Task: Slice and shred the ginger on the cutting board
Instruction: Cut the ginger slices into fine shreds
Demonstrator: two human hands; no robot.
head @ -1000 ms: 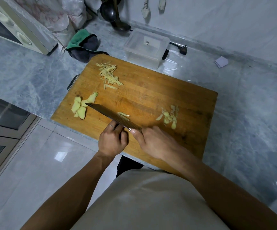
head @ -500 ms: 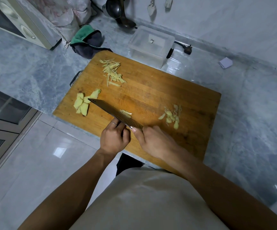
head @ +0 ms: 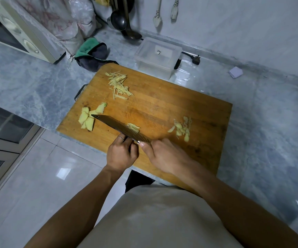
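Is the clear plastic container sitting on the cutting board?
No, the clear plastic container stands on the marble counter just beyond the cutting board.

Home kitchen: marble counter [head: 28,83], hanging ladle [head: 119,20].

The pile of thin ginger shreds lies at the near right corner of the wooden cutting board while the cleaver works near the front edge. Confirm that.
Not quite. In the head view the pile of thin ginger shreds lies at the far left of the wooden cutting board, toward the wall; near the right side are ginger peelings. The cleaver does work near the front edge.
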